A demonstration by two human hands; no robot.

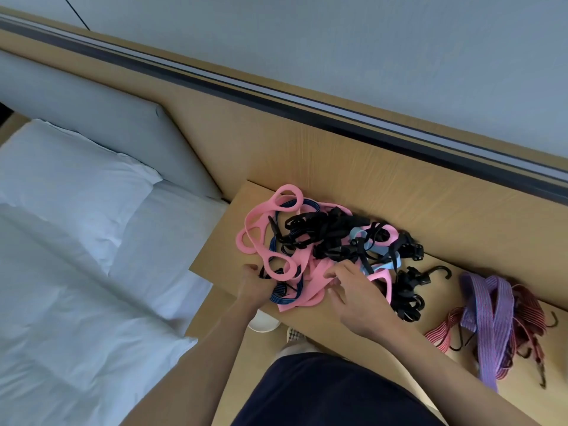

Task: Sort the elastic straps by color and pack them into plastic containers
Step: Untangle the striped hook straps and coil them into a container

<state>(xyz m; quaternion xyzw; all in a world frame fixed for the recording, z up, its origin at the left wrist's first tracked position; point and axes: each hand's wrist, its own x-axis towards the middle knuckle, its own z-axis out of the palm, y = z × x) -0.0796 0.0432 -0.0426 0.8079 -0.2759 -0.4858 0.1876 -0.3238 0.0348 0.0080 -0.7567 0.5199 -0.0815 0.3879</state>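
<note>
The left hand (255, 285) gripped a blue strap (284, 292) at the table's (221, 250) near edge. The right hand (356, 298) pinched a pink strap (313, 281). Bare wood lay left of the pile (332, 238).

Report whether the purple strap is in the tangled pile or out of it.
Out. The purple strap lies apart, right of the tangled pile, draped over red cords.

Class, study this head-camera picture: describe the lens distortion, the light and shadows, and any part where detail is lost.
Head view: the wide lens slants and slightly bows the wall rail; light is soft, even and cool, with only faint shadows beside the pink straps; no glare shows; the black straps merge into one dark mass; the whole frame is slightly soft.
</note>
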